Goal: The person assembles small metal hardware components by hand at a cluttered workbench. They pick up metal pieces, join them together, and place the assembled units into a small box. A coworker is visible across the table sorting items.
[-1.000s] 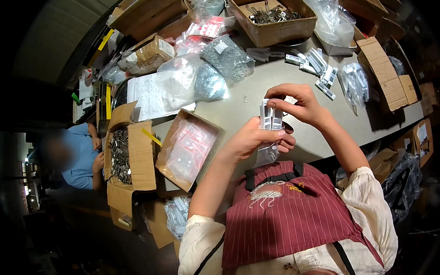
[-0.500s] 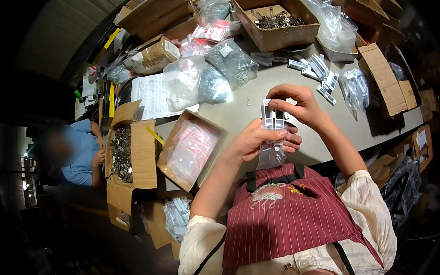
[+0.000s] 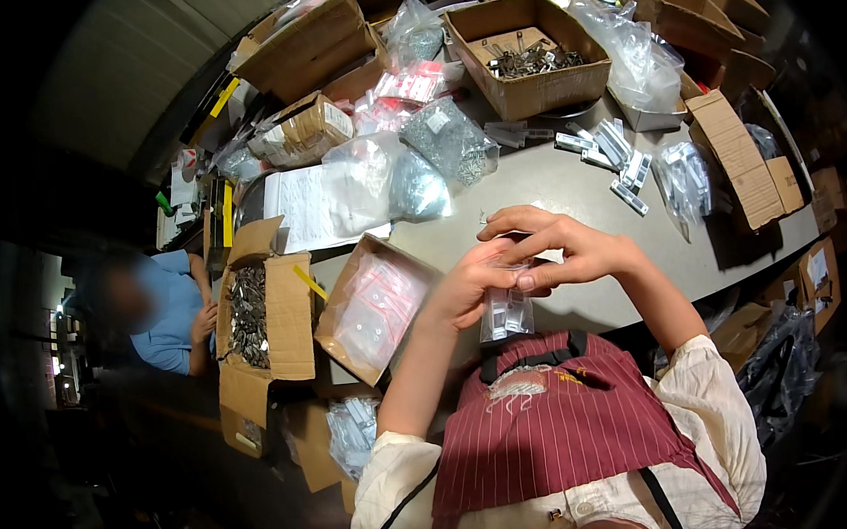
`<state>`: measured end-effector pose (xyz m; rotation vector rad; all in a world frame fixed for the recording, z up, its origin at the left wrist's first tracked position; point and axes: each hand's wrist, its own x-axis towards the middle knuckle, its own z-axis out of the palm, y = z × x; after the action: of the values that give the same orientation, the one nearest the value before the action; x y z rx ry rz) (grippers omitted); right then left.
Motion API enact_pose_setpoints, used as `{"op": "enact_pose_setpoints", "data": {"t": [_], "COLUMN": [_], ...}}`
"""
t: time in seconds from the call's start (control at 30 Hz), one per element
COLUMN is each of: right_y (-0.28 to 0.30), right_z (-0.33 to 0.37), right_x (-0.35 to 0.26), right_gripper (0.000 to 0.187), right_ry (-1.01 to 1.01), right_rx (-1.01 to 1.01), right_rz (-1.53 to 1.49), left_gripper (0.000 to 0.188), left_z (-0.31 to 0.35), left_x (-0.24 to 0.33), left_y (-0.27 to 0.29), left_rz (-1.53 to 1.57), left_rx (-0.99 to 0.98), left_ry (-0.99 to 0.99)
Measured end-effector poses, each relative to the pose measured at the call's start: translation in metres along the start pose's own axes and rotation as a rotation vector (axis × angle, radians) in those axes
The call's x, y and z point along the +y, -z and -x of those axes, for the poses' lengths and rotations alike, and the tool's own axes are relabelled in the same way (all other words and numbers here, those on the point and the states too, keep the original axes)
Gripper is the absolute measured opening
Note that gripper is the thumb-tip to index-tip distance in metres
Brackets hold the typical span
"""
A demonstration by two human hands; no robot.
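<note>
A small clear plastic bag (image 3: 506, 319) hangs below my fingers, close to the apron, with grey-white plastic parts inside. My left hand (image 3: 472, 286) is closed on the bag's upper part. Over it reaches my right hand (image 3: 574, 248), its thumb pressed to the bag's top beside the left thumb and its fingers bent across. The bag's mouth is mostly hidden by the fingers. Beyond the hands lies a loose pile of similar grey plastic parts (image 3: 615, 147). An open carton of flat zip bags (image 3: 380, 309) stands left of my left forearm.
A carton of dark metal clips (image 3: 248, 315) stands at the left, near a person in blue (image 3: 165, 304). Another box of metal pieces (image 3: 533, 75) sits at the back. Filled plastic bags (image 3: 451, 145), papers (image 3: 293, 209) and a bag of parts (image 3: 684, 177) lie on the table.
The plastic part that stood out of the bag's top has gone down inside. Both hands shifted slightly left and came together over the bag's upper end; the view also moved a little.
</note>
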<state>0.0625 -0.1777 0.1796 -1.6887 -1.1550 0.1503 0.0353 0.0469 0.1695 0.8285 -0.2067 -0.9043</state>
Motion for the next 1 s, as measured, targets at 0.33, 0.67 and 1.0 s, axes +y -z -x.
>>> {"op": "enact_pose_setpoints", "data": {"t": [0.33,0.67,1.0], "right_y": [-0.009,-0.008,-0.012], "right_z": [-0.004,0.0,0.007], "right_x": [-0.008,-0.007,-0.005], "right_gripper": [0.024,0.032,0.029], "right_ry": [0.136,0.062,-0.027], "right_rx": [0.158,0.082,0.053], "right_rz": [0.248,0.263,0.026], "left_gripper": [0.078,0.077,0.078], "left_z": [0.006,0.003,0.005], "left_x": [0.01,-0.007,-0.01], "left_y": [-0.005,-0.006,-0.011], "left_rz": [0.008,-0.095,-0.201], "left_rx": [0.115,0.215,0.189], "left_ry": [-0.077,-0.116,-0.076]}}
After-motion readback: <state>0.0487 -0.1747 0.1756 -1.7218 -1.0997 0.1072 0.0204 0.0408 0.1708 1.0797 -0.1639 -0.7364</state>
